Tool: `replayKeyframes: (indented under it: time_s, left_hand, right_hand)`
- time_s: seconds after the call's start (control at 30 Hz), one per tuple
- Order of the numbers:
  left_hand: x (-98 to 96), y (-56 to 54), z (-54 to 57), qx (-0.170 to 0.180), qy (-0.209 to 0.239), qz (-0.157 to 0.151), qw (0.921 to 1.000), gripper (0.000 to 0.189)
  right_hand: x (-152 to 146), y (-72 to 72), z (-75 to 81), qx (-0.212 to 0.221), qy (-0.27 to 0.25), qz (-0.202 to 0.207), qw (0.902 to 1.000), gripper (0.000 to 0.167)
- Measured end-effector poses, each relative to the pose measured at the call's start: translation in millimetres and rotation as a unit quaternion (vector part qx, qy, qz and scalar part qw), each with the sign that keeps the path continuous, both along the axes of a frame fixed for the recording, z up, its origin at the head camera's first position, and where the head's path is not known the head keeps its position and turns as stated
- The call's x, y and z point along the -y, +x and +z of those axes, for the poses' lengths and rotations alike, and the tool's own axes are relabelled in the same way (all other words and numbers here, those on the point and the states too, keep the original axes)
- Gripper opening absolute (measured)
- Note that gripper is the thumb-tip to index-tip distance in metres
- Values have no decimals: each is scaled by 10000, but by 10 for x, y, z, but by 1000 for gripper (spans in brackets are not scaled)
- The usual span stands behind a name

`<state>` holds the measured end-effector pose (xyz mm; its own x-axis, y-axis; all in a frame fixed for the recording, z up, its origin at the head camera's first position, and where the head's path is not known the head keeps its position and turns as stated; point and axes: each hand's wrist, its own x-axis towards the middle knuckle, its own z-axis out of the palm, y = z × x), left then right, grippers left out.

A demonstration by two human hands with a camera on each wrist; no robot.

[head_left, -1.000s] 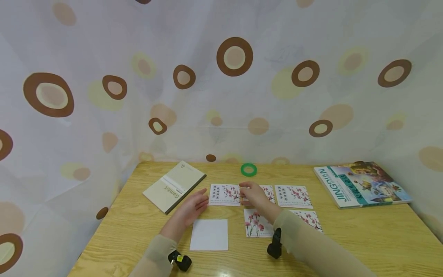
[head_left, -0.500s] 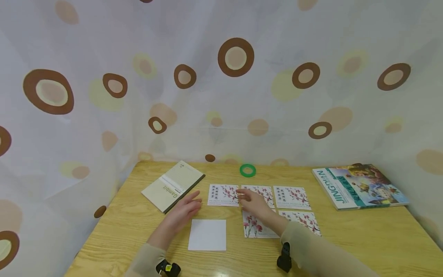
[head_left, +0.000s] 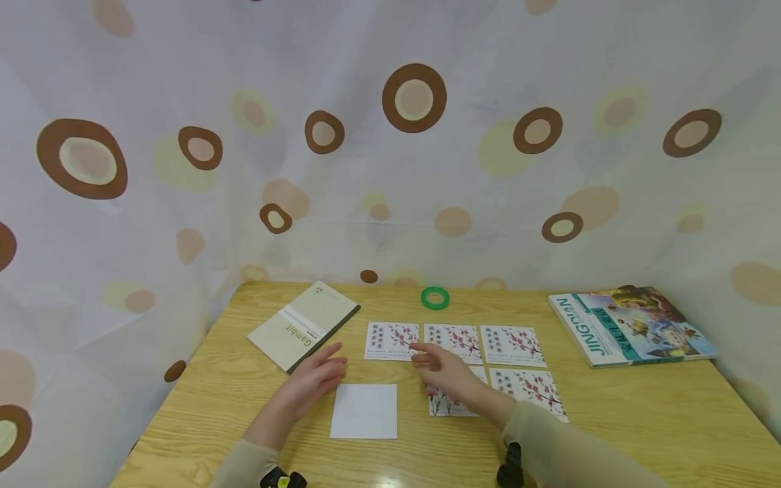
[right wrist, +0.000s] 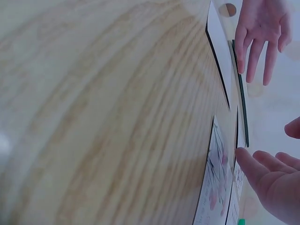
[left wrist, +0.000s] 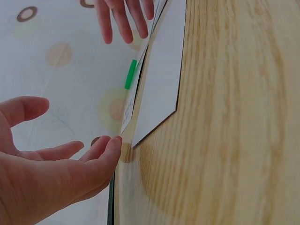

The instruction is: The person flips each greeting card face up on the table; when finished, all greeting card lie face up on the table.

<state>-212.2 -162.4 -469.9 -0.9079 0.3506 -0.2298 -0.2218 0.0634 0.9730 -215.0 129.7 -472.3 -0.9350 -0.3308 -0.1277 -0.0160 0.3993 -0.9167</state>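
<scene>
My left hand (head_left: 303,390) is held above the table, left of a blank white card (head_left: 364,411), fingers loosely extended and holding nothing. Over a card with pink carnations (head_left: 441,405) hovers my right hand (head_left: 453,381), partly covering it; its relaxed fingers hold nothing. Those fingertips overlap the lower right corner of a blossom card (head_left: 386,339) in the head view. Beside that card lie a middle blossom card (head_left: 457,337) and a right blossom card (head_left: 514,344). Another blossom card (head_left: 529,390) lies in the nearer row. Both wrist views show a gap between the hands.
A cream notebook (head_left: 302,329) with a dark spine lies at the back left. Behind the cards is a green tape roll (head_left: 435,298). A colourful book (head_left: 631,325) lies at the back right of the wooden table (head_left: 641,420). A spotted cloth (head_left: 476,190) hangs behind.
Both hands have drawn back towards me from the upper row of cards. The left has moved left, away from the left card; the right has uncovered the middle card. The cards stay in place.
</scene>
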Motion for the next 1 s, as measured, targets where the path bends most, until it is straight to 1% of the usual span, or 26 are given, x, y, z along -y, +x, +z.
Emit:
replayKeyframes:
  time_s: [0.1, 0.2, 0.27, 0.4, 0.5, 0.67, 0.87, 1.0]
  left_hand:
    - [34, 24, -11, 7, -15, 19, 10000, 68]
    - [57, 51, -9, 32, 6, -37, 10000, 68]
    - [68, 71, -1, 57, 4, -75, 10000, 68]
    - [94, 102, 9, 76, -3, -84, 9999, 69]
    - [116, 117, 14, 105, 4, -106, 9999, 69]
    - [145, 135, 22, 168, 50, -200, 9996, 69]
    - [164, 152, 40, 180, -36, -132, 9997, 68]
    - [180, 163, 42, 181, -70, -103, 9998, 69]
  right_hand:
    - [-15, 33, 5, 37, -240, 251, 9994, 56]
    - [-34, 61, 9, 101, -463, 524, 9975, 60]
    - [-45, 79, 10, 45, -428, 725, 9964, 61]
    - [-52, 119, 6, -399, -128, 1191, 9920, 61]
    - [-45, 150, -4, -748, 169, 1523, 9854, 61]
    - [-10, 198, 1, -1097, 701, 1931, 9725, 61]
    - [36, 229, -16, -1248, 1173, 2257, 9590, 55]
    - [60, 243, -49, -1412, 1494, 2497, 9462, 51]
